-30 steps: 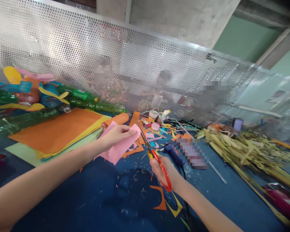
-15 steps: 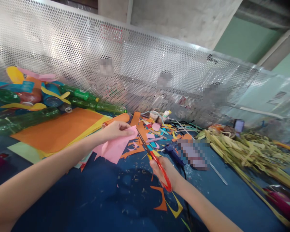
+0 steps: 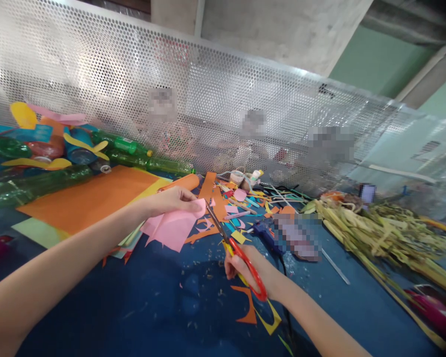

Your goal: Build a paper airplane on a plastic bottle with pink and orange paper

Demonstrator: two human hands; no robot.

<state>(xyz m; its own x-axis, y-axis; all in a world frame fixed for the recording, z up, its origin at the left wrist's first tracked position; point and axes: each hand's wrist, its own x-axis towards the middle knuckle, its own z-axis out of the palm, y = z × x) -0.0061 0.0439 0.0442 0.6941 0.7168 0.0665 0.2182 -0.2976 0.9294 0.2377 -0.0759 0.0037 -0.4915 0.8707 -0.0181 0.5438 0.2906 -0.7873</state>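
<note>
Fingers of the left hand point(image 3: 176, 201) are closed narrow, with thumb and fingertips pinching the upper corner of the pink paper point(image 3: 174, 232). This paper hangs folded from the grip, over the blue table point(image 3: 148, 302). Fingers of the right hand point(image 3: 250, 267) are bent around the handles of the red-and-yellow scissors point(image 3: 235, 245). Its blades point up and to the left, and the tips are at the pinched corner; if they touch the paper, I cannot tell.

Under the left forearm lies a stack of coloured sheets point(image 3: 85, 198), orange on top. Behind it are green plastic bottles point(image 3: 40, 184), and an orange roll point(image 3: 184, 183) is just behind the left hand. Many small paper scraps point(image 3: 240, 195) are spread beyond the scissors. Near the right hand, a dark blue glue gun point(image 3: 266, 237) lies on its side. An orange cutout point(image 3: 250, 307) and a yellow cutout point(image 3: 273, 322) are below this hand. Dry husks point(image 3: 379, 233) make a heap at the right. Behind everything stands a perforated metal panel point(image 3: 223, 94), and blurred persons are seen through it.
</note>
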